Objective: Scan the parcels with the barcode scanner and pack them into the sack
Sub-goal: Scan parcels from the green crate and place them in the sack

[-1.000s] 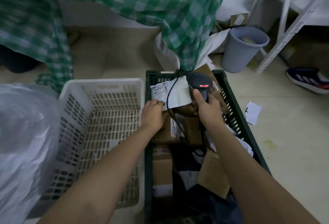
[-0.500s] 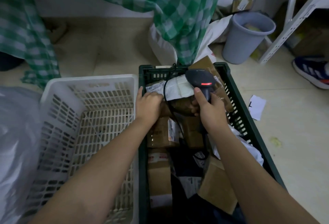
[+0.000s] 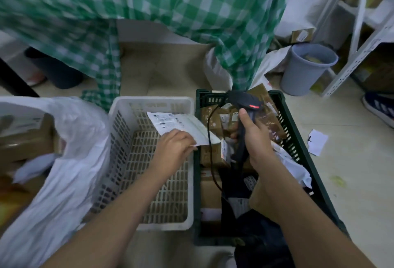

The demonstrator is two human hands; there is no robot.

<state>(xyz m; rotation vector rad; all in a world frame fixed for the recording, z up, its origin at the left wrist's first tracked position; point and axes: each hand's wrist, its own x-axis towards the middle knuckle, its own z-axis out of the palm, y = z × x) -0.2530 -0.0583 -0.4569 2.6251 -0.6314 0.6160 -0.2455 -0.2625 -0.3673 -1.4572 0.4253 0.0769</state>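
My left hand (image 3: 173, 147) grips a flat white parcel (image 3: 181, 126) with a printed label, held over the right side of the white slatted basket (image 3: 149, 105). My right hand (image 3: 253, 135) grips the handle of the black barcode scanner (image 3: 245, 100), whose red light shows; its cord hangs down into the dark green crate (image 3: 296, 139). That crate holds several brown cardboard parcels (image 3: 215, 116) and some white and dark bags. The white plastic sack (image 3: 70, 161) stands open at the left with a brown box (image 3: 25, 137) inside.
A green checked cloth (image 3: 170, 11) hangs over the far side. A grey bin (image 3: 307, 69) and a white metal rack (image 3: 360, 43) stand at the back right. A dark shoe (image 3: 379, 107) and a paper scrap (image 3: 317, 142) lie on the floor to the right.
My left hand has lifted the white parcel out of the green crate and carried it left over the white basket. My right hand keeps the scanner above the crate.
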